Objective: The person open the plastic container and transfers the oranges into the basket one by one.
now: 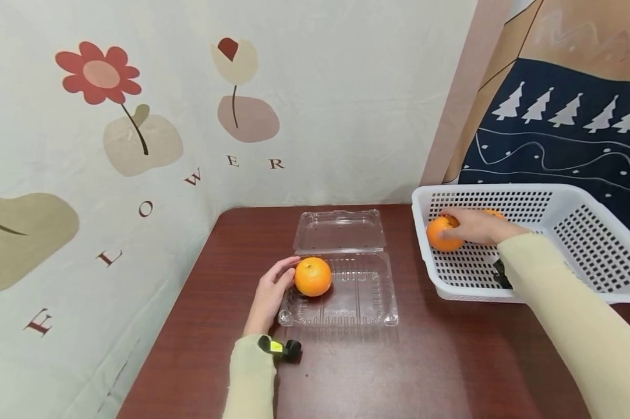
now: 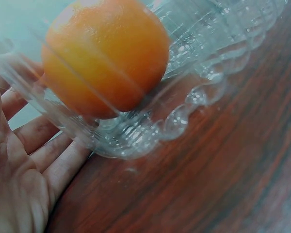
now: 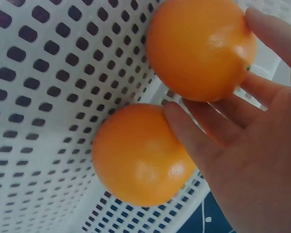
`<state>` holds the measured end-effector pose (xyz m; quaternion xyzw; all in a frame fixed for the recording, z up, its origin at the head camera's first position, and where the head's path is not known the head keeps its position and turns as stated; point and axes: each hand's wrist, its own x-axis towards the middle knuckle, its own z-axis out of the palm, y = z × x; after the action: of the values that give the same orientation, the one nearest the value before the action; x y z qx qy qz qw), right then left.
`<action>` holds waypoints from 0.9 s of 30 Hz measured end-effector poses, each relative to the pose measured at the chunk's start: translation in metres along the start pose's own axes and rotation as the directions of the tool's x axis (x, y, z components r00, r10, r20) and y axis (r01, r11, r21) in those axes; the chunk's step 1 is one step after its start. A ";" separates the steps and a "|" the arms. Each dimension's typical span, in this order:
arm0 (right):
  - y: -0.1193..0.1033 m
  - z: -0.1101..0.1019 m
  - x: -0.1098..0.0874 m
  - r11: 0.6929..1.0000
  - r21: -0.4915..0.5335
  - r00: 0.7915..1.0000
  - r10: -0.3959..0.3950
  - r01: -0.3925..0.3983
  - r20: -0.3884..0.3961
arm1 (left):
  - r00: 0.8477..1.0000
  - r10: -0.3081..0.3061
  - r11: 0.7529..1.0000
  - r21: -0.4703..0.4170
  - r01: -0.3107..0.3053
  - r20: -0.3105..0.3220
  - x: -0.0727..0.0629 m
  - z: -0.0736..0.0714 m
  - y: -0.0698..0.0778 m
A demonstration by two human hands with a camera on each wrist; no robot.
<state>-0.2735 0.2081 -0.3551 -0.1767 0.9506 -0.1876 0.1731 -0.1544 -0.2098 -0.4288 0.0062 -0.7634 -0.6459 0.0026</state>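
Observation:
In the head view an orange (image 1: 313,277) sits at the left side of a clear plastic clamshell container (image 1: 364,291), whose lid (image 1: 340,230) lies folded back. My left hand (image 1: 269,294) rests against the container's left edge beside that orange. Its fingers look fairly straight against the outer wall in the left wrist view. On the right, inside a white basket (image 1: 482,295), my right hand (image 1: 474,226) holds a second orange (image 3: 201,48) between thumb and fingers. A third orange (image 3: 143,155) lies beside it, partly covered by the hand in the head view.
The brown wooden table (image 1: 336,378) carries both containers. A pale cloth with flower prints (image 1: 346,105) hangs behind and along the left. A dark blue cloth with white trees (image 1: 561,139) hangs behind the basket.

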 end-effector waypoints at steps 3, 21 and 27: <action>-0.001 -0.007 -0.002 1.000 0.009 1.000 0.002 -0.002 0.008 | 1.000 0.006 1.000 -0.006 -0.006 0.000 0.001 0.001 0.001; -0.022 -0.033 -0.016 0.995 -0.036 0.980 -0.095 0.090 -0.174 | 1.000 0.000 1.000 -0.023 0.000 -0.005 0.009 -0.003 -0.018; -0.029 -0.035 -0.026 0.994 -0.013 0.971 -0.108 0.108 -0.212 | 1.000 0.027 1.000 -0.002 -0.027 -0.007 0.011 -0.002 -0.024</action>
<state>-0.2569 0.2035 -0.3054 -0.2073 0.9527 -0.2140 0.0601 -0.1655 -0.2156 -0.4523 -0.0019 -0.7628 -0.6465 0.0137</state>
